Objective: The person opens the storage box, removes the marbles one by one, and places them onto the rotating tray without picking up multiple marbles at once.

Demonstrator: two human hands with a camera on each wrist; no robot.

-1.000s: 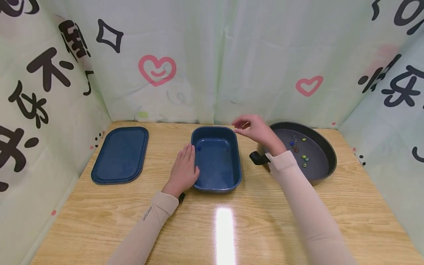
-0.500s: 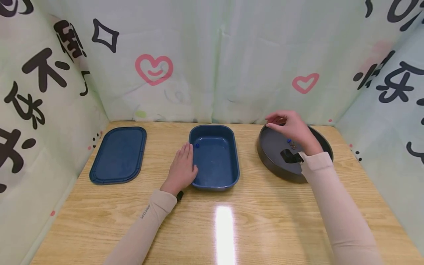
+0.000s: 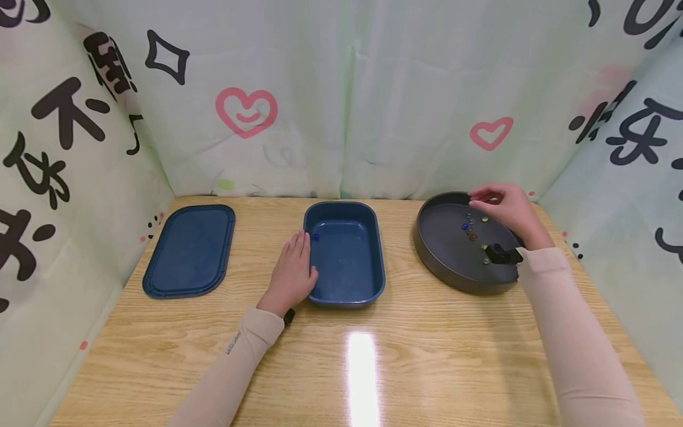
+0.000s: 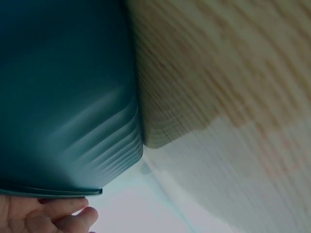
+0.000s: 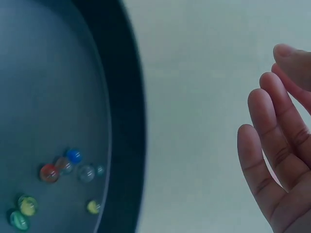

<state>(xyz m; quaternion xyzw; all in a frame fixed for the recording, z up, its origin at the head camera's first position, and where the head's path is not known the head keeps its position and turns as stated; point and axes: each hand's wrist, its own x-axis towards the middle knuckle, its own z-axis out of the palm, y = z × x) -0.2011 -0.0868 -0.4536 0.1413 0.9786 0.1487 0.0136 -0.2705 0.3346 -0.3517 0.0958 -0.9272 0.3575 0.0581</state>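
My left hand lies along the left rim of a blue rectangular box, its fingers straight and touching the edge. Inside that box, near the back left, is one dark blue marble. Over the back right of a round dark grey pan hovers my right hand, fingers loosely bent. In the right wrist view nothing shows between the thumb and fingers. Several glass marbles lie on the pan's floor, among them a blue marble, a reddish marble and a yellow-green marble.
A flat blue lid lies on the wooden table to the left of the box. Behind the table hangs a pale printed curtain, which also encloses both sides.
My right hand has moved rightward from beside the box's back right corner, across the pan to its far right part. The left hand has stayed on the box rim.
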